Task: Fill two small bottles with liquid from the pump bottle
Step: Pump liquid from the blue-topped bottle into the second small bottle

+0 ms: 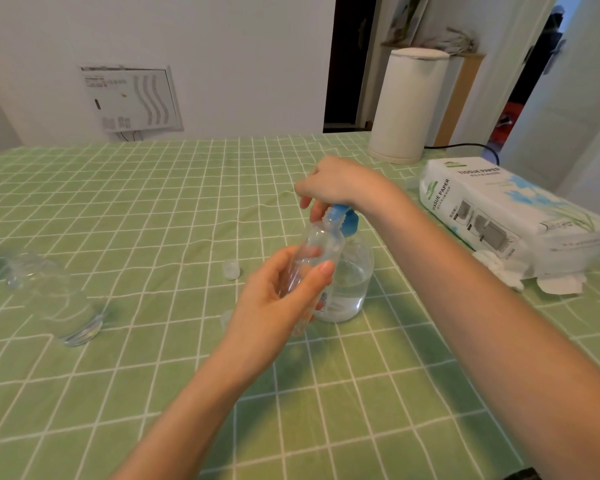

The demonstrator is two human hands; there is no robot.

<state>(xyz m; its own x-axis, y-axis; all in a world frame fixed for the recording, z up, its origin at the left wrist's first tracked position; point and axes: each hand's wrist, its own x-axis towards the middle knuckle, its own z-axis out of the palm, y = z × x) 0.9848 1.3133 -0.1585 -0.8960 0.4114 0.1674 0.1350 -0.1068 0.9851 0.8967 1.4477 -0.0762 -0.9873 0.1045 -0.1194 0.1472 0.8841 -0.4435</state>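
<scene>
At the counter's (136, 393) far left a second clear bottle (59, 303) rests well apart, and a small loose cap (231, 268) sits nearer the middle. Next, the left hand (274, 306) has its grip closed round the small bottle (317, 251), fingers and thumb wrapped about its body, tilting its open mouth up against the nozzle. Just behind stands the pump bottle (352, 289), partly full of clear liquid. The right hand (340, 183) curls its grip down over the blue pump head (345, 220). Filling this bottle looks to be the step in hand, and little liquid shows inside it. The next move calls for a steady press, with the mouth held under the spout.
</scene>
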